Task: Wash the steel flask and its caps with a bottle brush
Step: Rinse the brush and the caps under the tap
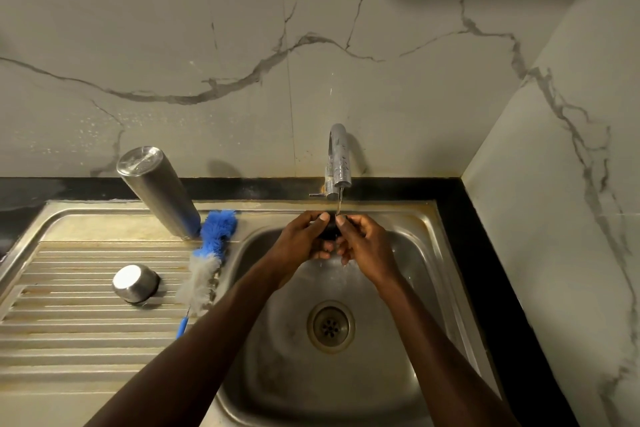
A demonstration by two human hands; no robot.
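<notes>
— Where's the small dark cap?

— At twelve o'clock over the sink, under the tap; a thin stream falls on it. The left hand and right hand both have their grip clenched around it, hiding most of it.

— And the rest?

— At nine o'clock, on the ribbed draining worktop: the steel flask standing mouth-down, the steel cap inverted, and the blue-and-white bottle brush lying between them and the basin, touching the flask.

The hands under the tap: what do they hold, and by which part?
Both the left hand and the right hand hold a small dark cap by its opposite sides.
</notes>
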